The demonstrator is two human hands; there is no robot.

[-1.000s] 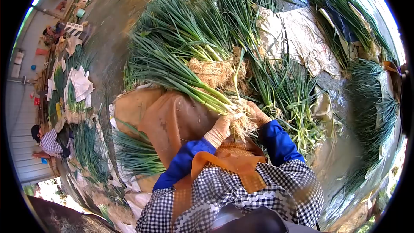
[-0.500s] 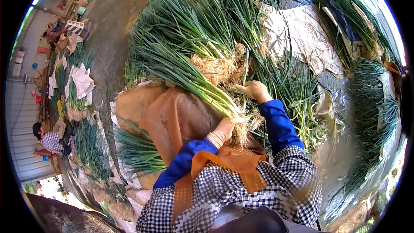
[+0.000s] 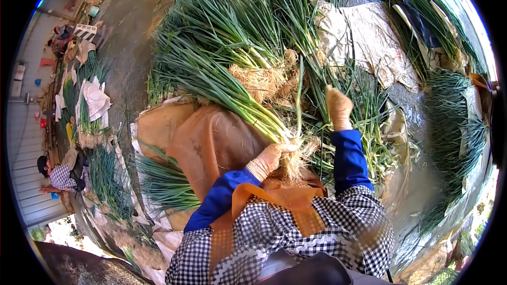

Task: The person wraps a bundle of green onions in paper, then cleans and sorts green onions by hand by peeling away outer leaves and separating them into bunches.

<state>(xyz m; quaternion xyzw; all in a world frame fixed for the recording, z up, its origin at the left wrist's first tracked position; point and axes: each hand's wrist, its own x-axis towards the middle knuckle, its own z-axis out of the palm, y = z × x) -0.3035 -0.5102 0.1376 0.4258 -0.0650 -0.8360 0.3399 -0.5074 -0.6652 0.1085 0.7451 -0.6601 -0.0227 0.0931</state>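
My left hand [image 3: 272, 159] is closed round the white lower ends of a bunch of green onions [image 3: 264, 121]. Their roots hang toward my lap, and the long green leaves reach up and to the left. One stalk [image 3: 299, 95] points upward, apart from the rest of the bunch. To the right of the bunch, my right hand [image 3: 339, 106] is raised with its fingers curled closed; what is in them, if anything, I cannot make out. Beyond the bunch lies a pile of green onions [image 3: 222, 31] with straw-coloured roots [image 3: 259, 82].
A brown sheet [image 3: 216, 142] drapes in front of my lap. Loose leaves and peelings [image 3: 380, 153] lie to the right, near a pale sack [image 3: 369, 42]. More green onions [image 3: 454, 137] line the far right. A person [image 3: 63, 177] sits at the far left.
My right hand has moved away from the bunch, up and to the right, and its fingers have closed. My left hand keeps its hold on the green onions.
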